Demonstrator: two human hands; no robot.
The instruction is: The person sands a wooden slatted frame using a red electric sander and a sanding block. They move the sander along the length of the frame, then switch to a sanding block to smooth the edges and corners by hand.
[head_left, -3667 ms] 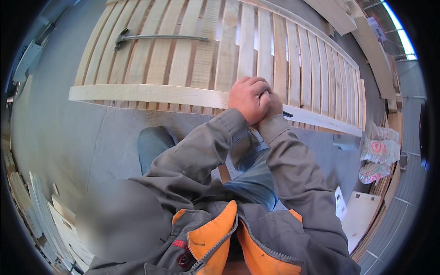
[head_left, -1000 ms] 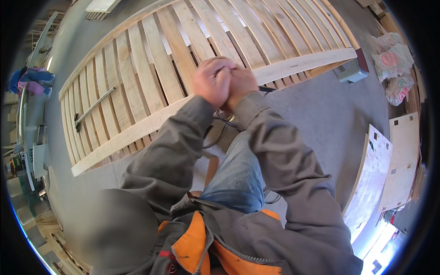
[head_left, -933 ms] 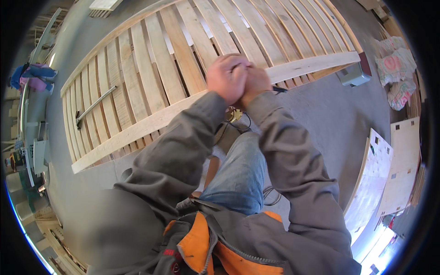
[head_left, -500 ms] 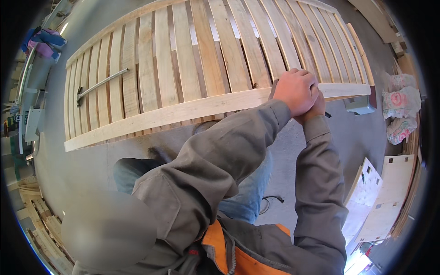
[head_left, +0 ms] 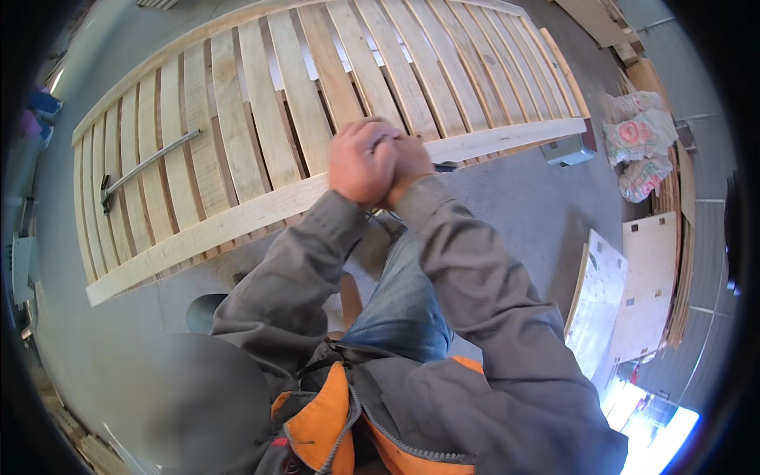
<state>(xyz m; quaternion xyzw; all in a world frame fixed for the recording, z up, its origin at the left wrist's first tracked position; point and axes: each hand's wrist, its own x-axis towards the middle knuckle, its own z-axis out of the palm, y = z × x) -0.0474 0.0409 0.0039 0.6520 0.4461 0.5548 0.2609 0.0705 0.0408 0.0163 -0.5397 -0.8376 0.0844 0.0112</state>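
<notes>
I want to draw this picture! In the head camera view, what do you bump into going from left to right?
Long metal hammer lying on the wooden slat frame → the person's clasped left hand and right hand → small grey box → flowery cloth bundle.

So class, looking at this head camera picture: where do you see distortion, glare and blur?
Head view: the fisheye lens bends the long front rail of the slatted wooden frame into a curve; glare washes out the lower right corner; the clasped hands, left hand over right hand, are slightly motion-blurred; the rim is black.
</notes>
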